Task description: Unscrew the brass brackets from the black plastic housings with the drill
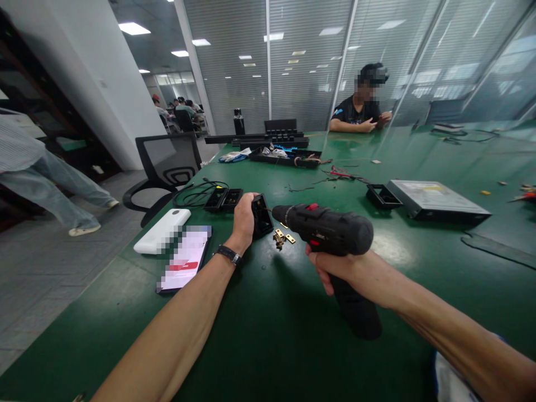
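My left hand is closed around a small black plastic box, its open side tilted toward the drill. In my right hand is a black cordless drill with red switches, gripped by the handle. The drill's front end points left at the box; whether the bit touches it I cannot tell. Several small brass plates and bits lie on the table just below the chuck. Behind my left hand stand two more open black boxes with small parts inside.
A phone and a white power bank lie left. At right are another black box and a flat metal case. A cluttered black tray stands farther back on the green table. Another person sits across.
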Available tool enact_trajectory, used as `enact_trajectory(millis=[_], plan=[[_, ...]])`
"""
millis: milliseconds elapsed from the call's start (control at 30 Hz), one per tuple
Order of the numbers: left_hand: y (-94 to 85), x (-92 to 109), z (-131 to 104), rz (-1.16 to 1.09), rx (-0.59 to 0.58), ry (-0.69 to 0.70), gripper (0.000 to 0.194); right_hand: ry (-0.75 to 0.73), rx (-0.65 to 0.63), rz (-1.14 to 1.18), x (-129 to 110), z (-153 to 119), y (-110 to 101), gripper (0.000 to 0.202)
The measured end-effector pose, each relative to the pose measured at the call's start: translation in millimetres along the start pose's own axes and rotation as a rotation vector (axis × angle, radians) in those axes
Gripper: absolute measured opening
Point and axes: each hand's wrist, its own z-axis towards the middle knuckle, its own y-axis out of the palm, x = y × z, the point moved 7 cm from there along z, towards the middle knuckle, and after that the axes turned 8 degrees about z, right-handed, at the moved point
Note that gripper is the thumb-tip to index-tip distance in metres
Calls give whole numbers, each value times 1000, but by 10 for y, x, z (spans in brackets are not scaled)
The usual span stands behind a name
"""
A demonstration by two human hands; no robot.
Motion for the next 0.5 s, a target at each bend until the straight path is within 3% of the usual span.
enact_trajectory(millis=[500], plan=[[-4, -54, 28, 4, 3, 11, 45, -11, 9, -11, -7, -14, -5, 27]])
